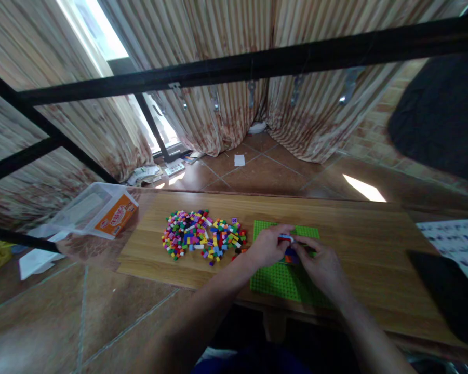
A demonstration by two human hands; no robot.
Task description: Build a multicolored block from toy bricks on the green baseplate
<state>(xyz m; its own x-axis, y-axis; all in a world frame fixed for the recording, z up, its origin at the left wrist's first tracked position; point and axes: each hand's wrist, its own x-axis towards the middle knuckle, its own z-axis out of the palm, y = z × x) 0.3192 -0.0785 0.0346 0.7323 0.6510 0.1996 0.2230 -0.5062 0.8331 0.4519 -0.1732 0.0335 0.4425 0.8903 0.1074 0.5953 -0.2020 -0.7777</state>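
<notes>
The fingertips of the left hand [270, 245] and right hand [321, 262] meet around a small stack of toy bricks [288, 249], red, blue and white among its colours, and both seem to grasp it; which finger presses where cannot be told. The stack is over the middle of a green baseplate [275, 283]. Left of the baseplate, a loose pile of colourful bricks [195, 234] lies on the wooden table [366, 228]. Beyond the pile is a clear plastic box [89, 208] with an orange label.
</notes>
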